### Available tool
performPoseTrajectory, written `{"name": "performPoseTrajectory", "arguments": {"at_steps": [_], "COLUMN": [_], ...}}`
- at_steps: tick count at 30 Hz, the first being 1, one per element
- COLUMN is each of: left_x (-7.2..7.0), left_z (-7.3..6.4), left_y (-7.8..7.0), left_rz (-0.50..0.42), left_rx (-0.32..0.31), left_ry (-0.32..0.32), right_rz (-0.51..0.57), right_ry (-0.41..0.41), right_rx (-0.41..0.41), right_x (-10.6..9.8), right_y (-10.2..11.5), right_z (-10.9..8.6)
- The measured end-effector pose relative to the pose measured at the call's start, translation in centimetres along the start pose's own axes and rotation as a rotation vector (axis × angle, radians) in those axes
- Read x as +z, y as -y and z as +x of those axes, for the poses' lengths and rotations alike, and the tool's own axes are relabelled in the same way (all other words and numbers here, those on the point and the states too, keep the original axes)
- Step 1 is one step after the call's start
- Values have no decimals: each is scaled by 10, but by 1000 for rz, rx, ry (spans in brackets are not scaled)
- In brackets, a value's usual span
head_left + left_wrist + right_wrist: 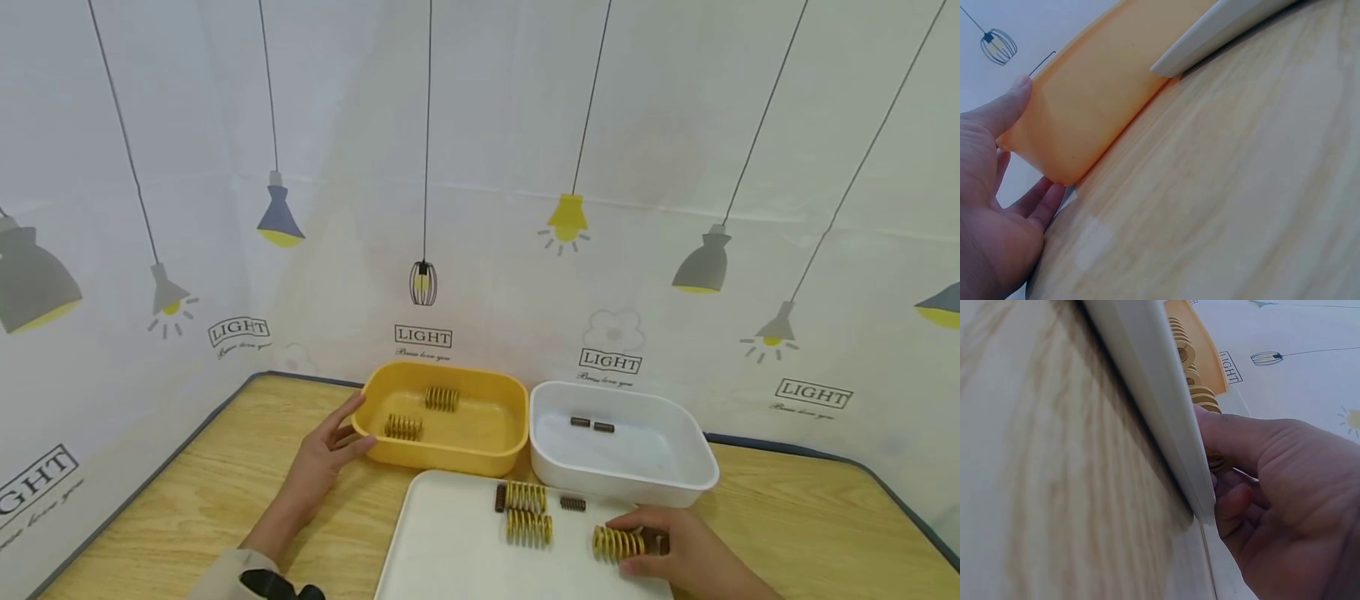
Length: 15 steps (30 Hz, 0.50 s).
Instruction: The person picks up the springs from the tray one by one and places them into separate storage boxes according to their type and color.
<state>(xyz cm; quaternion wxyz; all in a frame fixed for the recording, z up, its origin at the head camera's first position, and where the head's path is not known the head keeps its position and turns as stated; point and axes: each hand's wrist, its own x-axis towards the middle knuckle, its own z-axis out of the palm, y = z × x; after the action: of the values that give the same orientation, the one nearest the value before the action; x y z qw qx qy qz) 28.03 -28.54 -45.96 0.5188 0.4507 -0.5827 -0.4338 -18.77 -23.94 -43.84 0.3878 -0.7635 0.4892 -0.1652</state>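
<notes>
In the head view, my right hand (pixel 678 550) pinches a thick gold coil spring (pixel 618 543) at the right side of the white tray (pixel 450 550). Something dark, partly hidden, shows between those fingers behind the spring. Two more gold springs (pixel 529 527) lie on the tray, with a small dark spring (pixel 500 497) upright in view to their left and another dark spring (pixel 573 503) to their right. My left hand (pixel 322 458) rests with spread, fairly straight fingers against the left end of the yellow bin (pixel 442 458); the left wrist view shows its thumb (pixel 1013 106) touching the bin wall.
Two gold springs (pixel 442 399) lie inside the yellow bin. A white bin (pixel 622 481) beside it holds two small dark springs (pixel 581 422). Both bins stand behind the tray on a wooden table (pixel 780 492), before a lamp-patterned curtain (pixel 495 208).
</notes>
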Motion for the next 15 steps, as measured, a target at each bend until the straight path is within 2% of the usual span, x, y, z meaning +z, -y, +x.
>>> {"name": "performPoseTrajectory", "arguments": {"at_steps": [4,6,11,15], "left_x": [0,0,0,-1], "left_z": [0,0,1,1], "left_y": [0,-1,0,1], "left_rz": [8,10,12,12], "left_rx": [-4,-5,-10,-13], "left_ry": [-8,-11,-14,-19], "right_rz": [97,116,41,-58], "right_ry": [19,16,-27,-83], "right_rx": [94,104,15,-104], "right_x": [1,0,-1,-1], "right_y": [1,2,5,10], "right_z": [2,2,4,8]}}
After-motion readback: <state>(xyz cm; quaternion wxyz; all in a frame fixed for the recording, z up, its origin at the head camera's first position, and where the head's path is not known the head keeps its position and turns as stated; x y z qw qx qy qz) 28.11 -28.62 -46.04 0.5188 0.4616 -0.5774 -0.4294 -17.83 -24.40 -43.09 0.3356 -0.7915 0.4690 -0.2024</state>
